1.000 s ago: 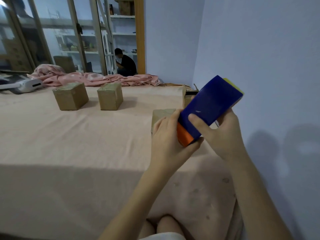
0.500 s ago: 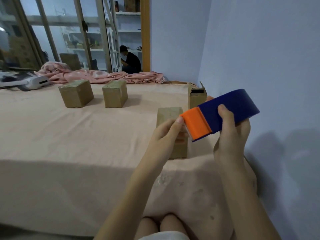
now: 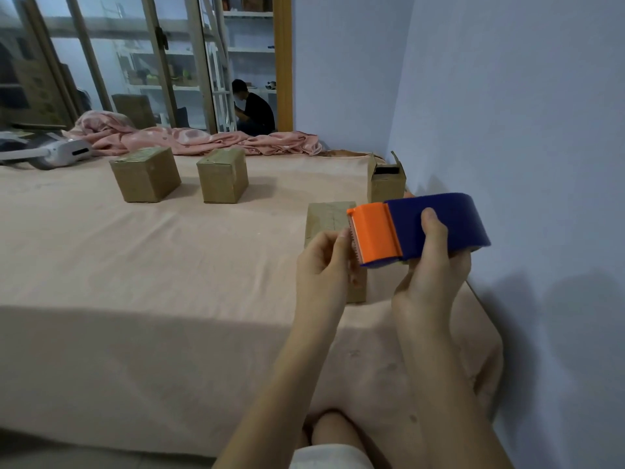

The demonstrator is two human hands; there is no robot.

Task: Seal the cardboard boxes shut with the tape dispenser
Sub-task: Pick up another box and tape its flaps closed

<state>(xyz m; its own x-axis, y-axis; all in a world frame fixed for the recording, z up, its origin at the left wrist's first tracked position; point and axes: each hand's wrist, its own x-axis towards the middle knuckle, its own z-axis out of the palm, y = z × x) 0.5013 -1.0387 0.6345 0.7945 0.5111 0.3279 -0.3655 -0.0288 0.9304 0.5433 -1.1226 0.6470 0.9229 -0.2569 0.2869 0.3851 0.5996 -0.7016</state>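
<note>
Tape dispenser [image 3: 424, 228] held above near cardboard box [image 3: 329, 220] on bed [image 3: 169, 265], gripped by right hand [image 3: 431, 265], thumb on top; left hand [image 3: 324, 265] fingers [image 3: 345, 238] pinching at orange cutter end.

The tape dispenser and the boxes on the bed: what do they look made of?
The tape dispenser looks like moulded plastic: smooth, evenly coloured blue and orange, with a slight sheen. The boxes look like plain brown cardboard, matt, with sharp folded edges; the open one shows thin raised flaps.
</note>
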